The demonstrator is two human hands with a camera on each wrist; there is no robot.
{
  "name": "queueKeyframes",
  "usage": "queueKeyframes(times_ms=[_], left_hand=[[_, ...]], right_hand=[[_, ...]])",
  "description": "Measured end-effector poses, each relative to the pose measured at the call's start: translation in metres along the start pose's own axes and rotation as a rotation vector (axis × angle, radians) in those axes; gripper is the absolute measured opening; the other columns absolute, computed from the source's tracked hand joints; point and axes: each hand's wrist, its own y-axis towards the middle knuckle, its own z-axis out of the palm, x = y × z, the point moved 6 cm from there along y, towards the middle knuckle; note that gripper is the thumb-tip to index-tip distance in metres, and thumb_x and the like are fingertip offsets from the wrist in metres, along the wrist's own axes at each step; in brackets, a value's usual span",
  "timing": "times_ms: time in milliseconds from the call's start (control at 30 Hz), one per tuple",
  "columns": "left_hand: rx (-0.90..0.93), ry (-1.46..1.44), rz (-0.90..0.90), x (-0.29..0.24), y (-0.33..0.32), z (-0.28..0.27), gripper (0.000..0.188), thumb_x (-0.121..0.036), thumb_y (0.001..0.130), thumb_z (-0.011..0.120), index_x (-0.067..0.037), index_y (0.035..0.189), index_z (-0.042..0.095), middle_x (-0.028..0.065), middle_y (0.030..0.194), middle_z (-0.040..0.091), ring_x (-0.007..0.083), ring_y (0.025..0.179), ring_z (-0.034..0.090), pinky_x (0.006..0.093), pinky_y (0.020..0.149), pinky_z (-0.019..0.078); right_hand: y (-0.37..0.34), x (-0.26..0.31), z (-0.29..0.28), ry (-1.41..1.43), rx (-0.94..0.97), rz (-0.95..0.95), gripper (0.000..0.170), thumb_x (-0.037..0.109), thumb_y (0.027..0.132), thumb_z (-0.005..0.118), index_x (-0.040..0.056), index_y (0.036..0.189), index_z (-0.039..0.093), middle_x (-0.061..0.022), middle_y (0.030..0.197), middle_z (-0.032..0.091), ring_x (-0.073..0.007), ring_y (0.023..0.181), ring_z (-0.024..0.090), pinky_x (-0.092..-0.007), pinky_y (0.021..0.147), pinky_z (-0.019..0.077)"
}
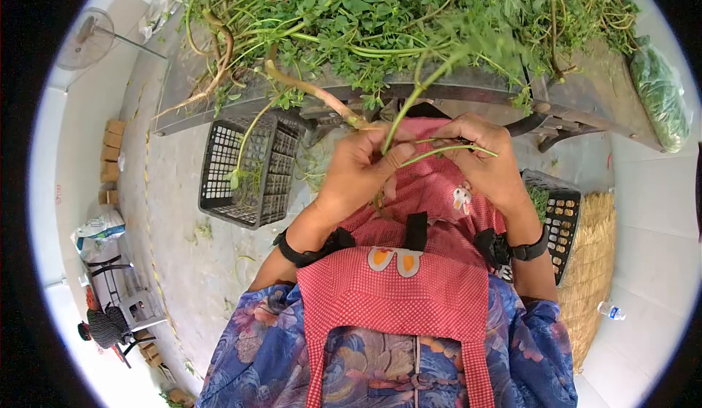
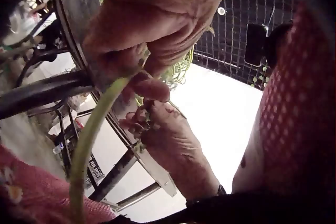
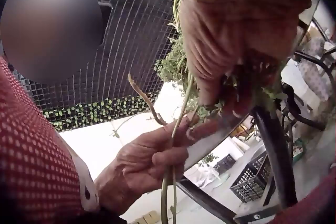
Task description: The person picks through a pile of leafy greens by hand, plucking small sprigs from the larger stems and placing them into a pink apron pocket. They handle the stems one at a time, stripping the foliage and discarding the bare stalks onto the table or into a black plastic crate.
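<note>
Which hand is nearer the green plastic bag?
Right: the green bag lies rightward beyond the right hand, and the left hand is farther, on that hand's other side.

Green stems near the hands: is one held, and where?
The left hand pinches a green stem partway along, between thumb and fingers. The right hand grips some leafy pieces; its fingers hide exactly where.
</note>
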Motion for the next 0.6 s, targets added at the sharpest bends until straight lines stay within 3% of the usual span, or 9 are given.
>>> queueKeyframes(times_ms=[67,133,200,367,433,500,567,600], left_hand=[[0.021,-0.001,-0.102,-0.001,-0.001,0.006,0.017,-0.012,0.091,0.052,0.003,0.096,0.058,0.0068,0.072,0.064,0.0075,0.044,0.053,0.0184,0.040,0.0417],[0.013,-0.029,-0.057,0.001,0.000,0.003,0.017,-0.013,0.091,0.052,0.002,0.097,0.058,0.0067,0.071,0.064,0.0076,0.044,0.052,0.0185,0.040,0.0416],[0.006,-0.057,-0.016,0.001,0.000,0.001,0.018,-0.014,0.091,0.052,0.002,0.099,0.057,0.0066,0.071,0.064,0.0076,0.044,0.052,0.0186,0.040,0.0414],[0.016,-0.071,-0.041,-0.002,0.001,0.003,0.021,-0.020,0.093,0.050,-0.001,0.097,0.058,0.0057,0.069,0.063,0.0072,0.044,0.052,0.0187,0.040,0.0411],[0.012,-0.055,-0.018,-0.008,0.001,0.004,0.022,-0.022,0.093,0.049,-0.002,0.094,0.059,0.0045,0.067,0.062,0.0058,0.044,0.051,0.0180,0.039,0.0395],[-0.013,0.007,-0.026,-0.014,0.001,0.005,0.022,-0.023,0.093,0.050,-0.003,0.092,0.060,0.0031,0.063,0.061,0.0043,0.042,0.049,0.0171,0.039,0.0371],[-0.031,0.024,0.007,-0.023,0.000,0.008,0.022,-0.024,0.093,0.050,-0.004,0.092,0.060,0.0021,0.060,0.060,0.0037,0.041,0.047,0.0167,0.038,0.0351],[-0.048,0.023,0.015,-0.024,-0.003,0.005,0.023,-0.023,0.093,0.050,-0.003,0.091,0.060,0.0020,0.059,0.059,0.0037,0.041,0.047,0.0167,0.038,0.0347]], right_hand=[[0.004,0.005,-0.005,-0.047,0.037,-0.024,0.010,0.005,0.074,0.064,0.0032,0.084,0.065,-0.0116,0.073,0.061,-0.0264,0.069,0.058,-0.0342,0.066,0.0447],[0.007,0.007,-0.008,-0.094,0.075,-0.049,0.011,0.006,0.074,0.064,0.0030,0.085,0.065,-0.0119,0.073,0.060,-0.0266,0.069,0.058,-0.0338,0.066,0.0445],[0.004,0.001,-0.010,-0.021,0.089,0.053,0.013,0.000,0.073,0.062,-0.0006,0.086,0.064,-0.0081,0.075,0.059,-0.0184,0.072,0.055,-0.0283,0.067,0.0423],[0.009,0.012,-0.011,-0.116,0.082,-0.004,0.014,0.002,0.074,0.063,0.0000,0.087,0.065,-0.0085,0.077,0.062,-0.0175,0.074,0.057,-0.0272,0.068,0.0436],[0.010,0.016,-0.014,-0.180,-0.019,-0.003,0.015,0.012,0.075,0.063,0.0053,0.089,0.066,-0.0129,0.075,0.062,-0.0278,0.065,0.059,-0.0333,0.060,0.0463],[0.014,0.011,-0.014,-0.325,0.001,0.061,0.015,0.013,0.076,0.062,0.0076,0.089,0.066,-0.0109,0.076,0.064,-0.0279,0.061,0.060,-0.0329,0.055,0.0466],[0.018,0.015,-0.019,-0.536,-0.191,-0.187,0.018,0.012,0.076,0.061,0.0092,0.094,0.066,-0.0097,0.077,0.064,-0.0287,0.059,0.059,-0.0316,0.052,0.0464],[0.019,0.011,-0.027,-0.630,-0.188,-0.019,0.013,0.007,0.079,0.059,0.0046,0.092,0.064,-0.0100,0.077,0.065,-0.0236,0.058,0.062,-0.0284,0.050,0.0460]])
